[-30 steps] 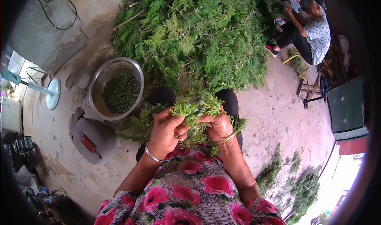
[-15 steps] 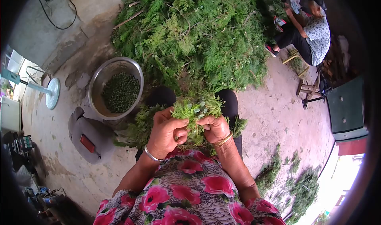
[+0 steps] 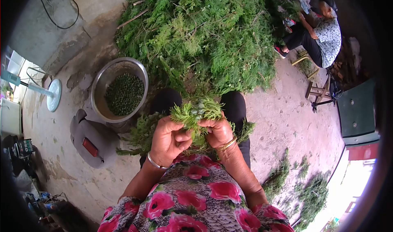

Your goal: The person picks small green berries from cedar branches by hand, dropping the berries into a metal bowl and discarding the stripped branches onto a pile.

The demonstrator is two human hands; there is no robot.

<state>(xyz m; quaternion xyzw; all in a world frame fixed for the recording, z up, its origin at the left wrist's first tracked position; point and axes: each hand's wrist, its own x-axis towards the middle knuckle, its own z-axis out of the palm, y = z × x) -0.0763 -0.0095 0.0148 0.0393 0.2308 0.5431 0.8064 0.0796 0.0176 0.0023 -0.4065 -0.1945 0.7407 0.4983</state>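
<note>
1. Nearest: rose-print top, forearms reaching forward; silver-coloured bangle on the left wrist, gold-coloured bangle on the right
2. Left hand: thumb and forefinger closed on the near left edge of a conifer sprig, other fingers curled below; exact tip contact partly hidden
3. Right hand: thumb and forefinger pinching the same sprig at its near right edge
4. Sprig held up over the lap, roughly between the dark-trousered knees; bluish-green lumps among its fronds, too blurred to count
5. Handling, my judgement: keep both pinches close together, one steadying the stem while the other works; light thumb pressure, as soft fronds may crush or shed; lumps best turned up into plain sight
6. Loose fronds over the lap's left edge, more at its right
7. On the concrete floor, off the lap's left edge: metal basin part filled with small green berry-like cones; beside it a grey object, seat perhaps, bearing a red case
8. Beyond the knees, broad heap of cut conifer branches
9. At the heap's far right edge, another person, seated, hands at greenery
</note>
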